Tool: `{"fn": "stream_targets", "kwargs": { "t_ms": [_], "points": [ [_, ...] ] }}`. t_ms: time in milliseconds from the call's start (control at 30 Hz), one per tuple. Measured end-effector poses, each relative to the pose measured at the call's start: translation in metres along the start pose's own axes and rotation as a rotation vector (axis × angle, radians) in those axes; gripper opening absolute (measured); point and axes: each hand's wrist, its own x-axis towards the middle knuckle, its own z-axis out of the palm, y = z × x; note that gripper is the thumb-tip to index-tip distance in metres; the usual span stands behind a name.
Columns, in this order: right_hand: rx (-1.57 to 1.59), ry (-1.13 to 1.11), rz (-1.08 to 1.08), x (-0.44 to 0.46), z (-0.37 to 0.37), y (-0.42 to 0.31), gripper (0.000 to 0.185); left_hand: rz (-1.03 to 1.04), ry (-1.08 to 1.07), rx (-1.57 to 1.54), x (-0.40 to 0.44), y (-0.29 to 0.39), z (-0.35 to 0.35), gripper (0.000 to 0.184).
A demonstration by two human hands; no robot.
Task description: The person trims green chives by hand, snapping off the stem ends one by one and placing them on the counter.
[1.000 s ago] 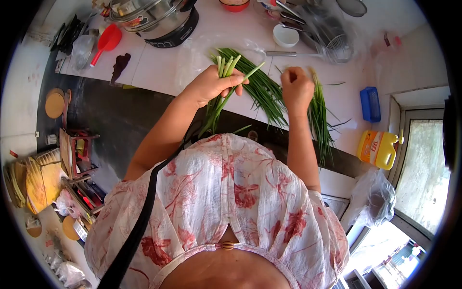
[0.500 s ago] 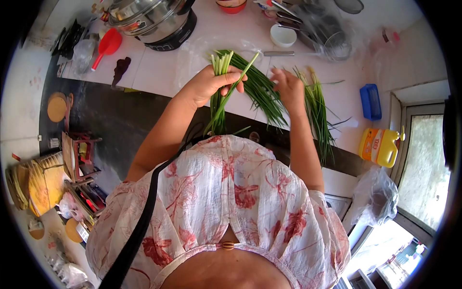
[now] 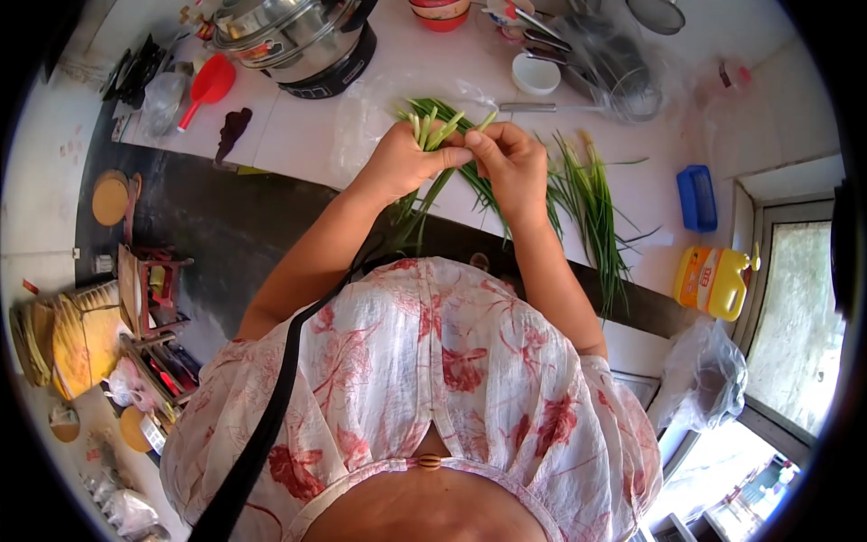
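My left hand [image 3: 402,164] is closed around a bunch of green chives [image 3: 435,133], pale stem ends up and leaves hanging down toward my body. Close beside it, my right hand [image 3: 517,172] pinches the pale end of one stalk that leans out of the bunch. Behind and below my hands, more chives [image 3: 480,188] lie on the white counter, partly hidden by the hands. To the right of my right hand rests another pile of chives [image 3: 596,199], with yellowish, ragged ends.
A clear plastic sheet [image 3: 357,117] lies at the back of the counter [image 3: 289,131]. Around it are a steamer pot [image 3: 298,54], a red ladle [image 3: 212,83], a white bowl [image 3: 536,74] and a bagged strainer [image 3: 632,90]. A blue basket [image 3: 697,199] and a yellow oil jug [image 3: 713,282] stand right.
My right hand has moved left from beside the right pile to the bunch and now pinches a stalk end. The bunch in my left hand has tilted slightly rightward.
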Motion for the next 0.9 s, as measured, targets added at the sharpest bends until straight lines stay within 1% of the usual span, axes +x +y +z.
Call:
{"fn": "stream_targets", "kwargs": {
  "t_ms": [33, 100, 267, 433, 500, 533, 600, 633, 700, 733, 767, 833, 900],
  "points": [
    [0.0, -0.001, 0.0, -0.001, 0.0, 0.0, 0.019, -0.03, -0.009, 0.028, 0.0, -0.001, -0.002, 0.014],
    [0.098, 0.0, 0.007, -0.002, 0.0, -0.001, 0.017, -0.022, -0.022, -0.003, 0.0, -0.004, -0.003, 0.015],
    [0.094, -0.005, -0.009, -0.003, 0.0, 0.001, 0.014, -0.013, -0.07, -0.066, 0.001, -0.005, -0.005, 0.018],
    [0.088, -0.017, -0.067, -0.002, 0.001, 0.006, 0.013, -0.085, -0.103, -0.156, -0.001, 0.0, -0.007, 0.022],
    [-0.133, 0.026, -0.133, -0.003, 0.0, 0.004, 0.01, -0.081, -0.107, -0.159, 0.0, -0.003, -0.008, 0.023],
    [-0.133, 0.026, -0.133, -0.003, 0.0, 0.004, 0.01, -0.078, -0.109, -0.162, 0.001, -0.004, -0.009, 0.025],
    [-0.44, 0.198, -0.377, -0.003, -0.001, 0.007, 0.007, -0.093, -0.114, -0.147, -0.001, -0.002, -0.009, 0.025],
    [-0.44, 0.198, -0.376, -0.002, -0.002, 0.006, 0.007, -0.107, -0.118, -0.133, -0.001, -0.001, -0.01, 0.025],
    [-0.484, 0.367, -0.354, 0.001, -0.008, 0.005, 0.006, -0.125, -0.11, -0.133, -0.002, -0.003, -0.011, 0.025],
    [-0.433, 0.399, -0.285, 0.003, -0.013, 0.006, 0.006, -0.14, -0.101, -0.133, -0.002, -0.004, -0.011, 0.025],
    [-0.434, 0.397, -0.284, 0.005, -0.019, 0.007, 0.006, -0.142, -0.099, -0.134, -0.003, -0.005, -0.012, 0.025],
    [-0.511, 0.443, -0.265, 0.01, -0.035, 0.017, 0.008, -0.163, -0.097, -0.152, -0.003, -0.004, -0.013, 0.025],
    [-0.708, 0.439, -0.273, 0.017, -0.063, 0.042, 0.012, -0.158, -0.092, -0.161, -0.004, -0.002, -0.015, 0.024]
  ]
}}
